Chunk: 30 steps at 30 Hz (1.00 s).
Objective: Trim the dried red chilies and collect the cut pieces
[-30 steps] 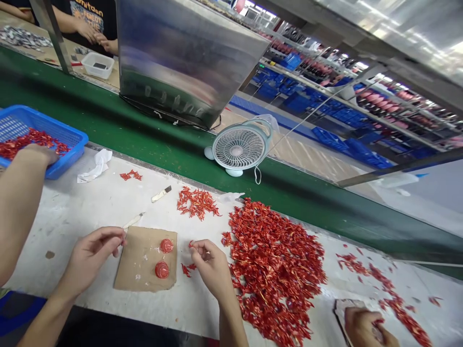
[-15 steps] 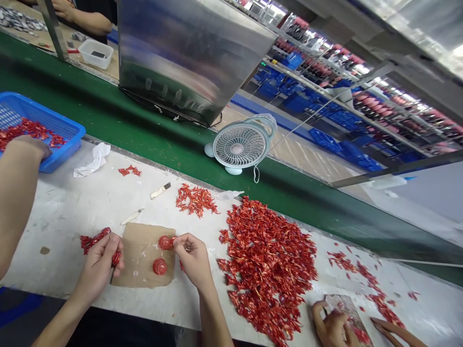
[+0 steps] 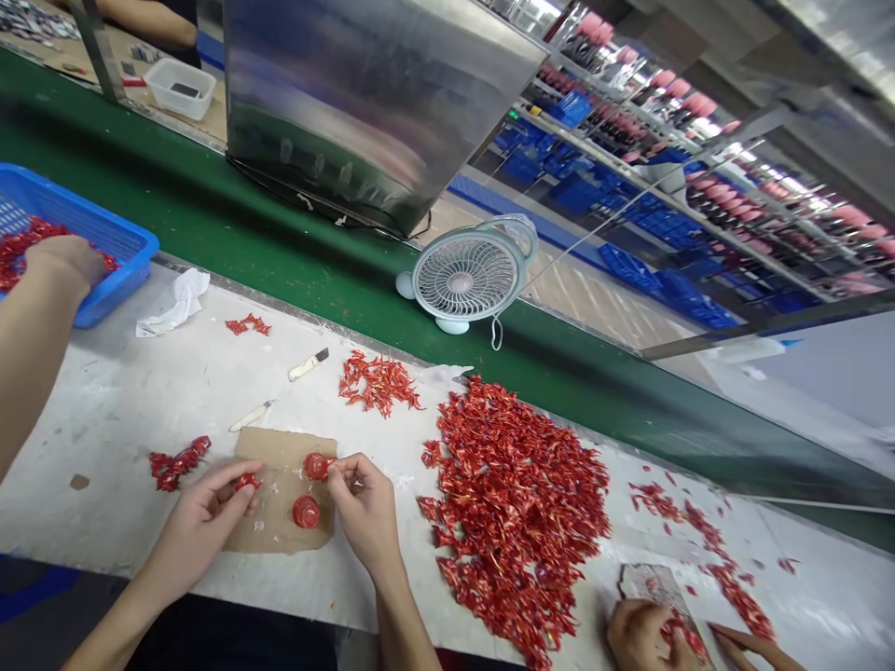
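Observation:
My left hand (image 3: 202,522) pinches a small red pointed piece (image 3: 247,482) over the left part of a brown cardboard sheet (image 3: 280,445). My right hand (image 3: 367,508) is closed at the sheet's right edge, its thumb and finger pressed together on a small red piece, mostly hidden, against an upper round red lump (image 3: 316,466). Just below that, a second round red lump (image 3: 306,511) rests on the cardboard. Left of my left hand lies a short row of red pieces (image 3: 178,463). Two white-handled knives, one pale (image 3: 252,416) and one dark-tipped (image 3: 309,364), lie beyond the sheet.
A big heap of red pieces (image 3: 524,522) lies to my right, with a smaller pile (image 3: 379,384) beyond. Another person's arm (image 3: 42,317) reaches into a blue basket (image 3: 118,242). A co-worker's hand (image 3: 643,634) is at lower right. A fan (image 3: 465,280) stands on the green strip.
My left hand has moved right, away from the row of red pieces and over the cardboard, with a red piece in its fingertips. My right hand stays by the upper red lump.

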### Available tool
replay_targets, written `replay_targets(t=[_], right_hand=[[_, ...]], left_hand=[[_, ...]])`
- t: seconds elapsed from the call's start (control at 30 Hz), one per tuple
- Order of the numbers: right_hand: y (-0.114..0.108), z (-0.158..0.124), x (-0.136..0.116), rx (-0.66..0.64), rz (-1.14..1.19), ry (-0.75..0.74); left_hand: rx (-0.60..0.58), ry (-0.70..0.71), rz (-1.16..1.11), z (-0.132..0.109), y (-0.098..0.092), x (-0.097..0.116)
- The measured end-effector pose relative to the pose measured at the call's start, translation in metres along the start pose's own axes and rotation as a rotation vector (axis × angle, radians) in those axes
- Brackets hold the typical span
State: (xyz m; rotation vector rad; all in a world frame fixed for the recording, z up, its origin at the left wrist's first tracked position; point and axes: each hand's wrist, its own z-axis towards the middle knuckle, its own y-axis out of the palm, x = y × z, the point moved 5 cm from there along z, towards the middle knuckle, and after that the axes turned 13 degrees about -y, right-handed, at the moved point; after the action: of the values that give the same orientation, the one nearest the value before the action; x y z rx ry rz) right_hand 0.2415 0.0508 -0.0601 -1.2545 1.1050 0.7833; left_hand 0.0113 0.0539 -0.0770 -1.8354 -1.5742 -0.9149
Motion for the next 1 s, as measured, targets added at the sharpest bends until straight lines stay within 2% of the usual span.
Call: replay_targets(t=[0.2, 0.5, 0.63, 0.83, 1.0], right_hand=[[0.010, -0.007, 0.003, 0.046, 0.041, -0.004], [0.016, -0.007, 0.006, 0.102, 0.155, 0.037], [0.017, -0.007, 0.003, 0.082, 0.336, 0.076], [0.020, -0.014, -0.009, 0.021, 0.749, 0.221], [0.022, -0.020, -0.023, -0.021, 0.832, 0.224]], left_hand=[[0.001, 0.000, 0.079, -0.003, 0.011, -0.007], [-0.022, -0.024, 0.031, 0.001, 0.011, -0.011], [-0.036, -0.016, -0.025, -0.002, 0.010, -0.006], [-0.147, -0.073, -0.156, -0.010, 0.008, 0.004], [-0.142, -0.055, -0.227, -0.014, 0.014, 0.021]])
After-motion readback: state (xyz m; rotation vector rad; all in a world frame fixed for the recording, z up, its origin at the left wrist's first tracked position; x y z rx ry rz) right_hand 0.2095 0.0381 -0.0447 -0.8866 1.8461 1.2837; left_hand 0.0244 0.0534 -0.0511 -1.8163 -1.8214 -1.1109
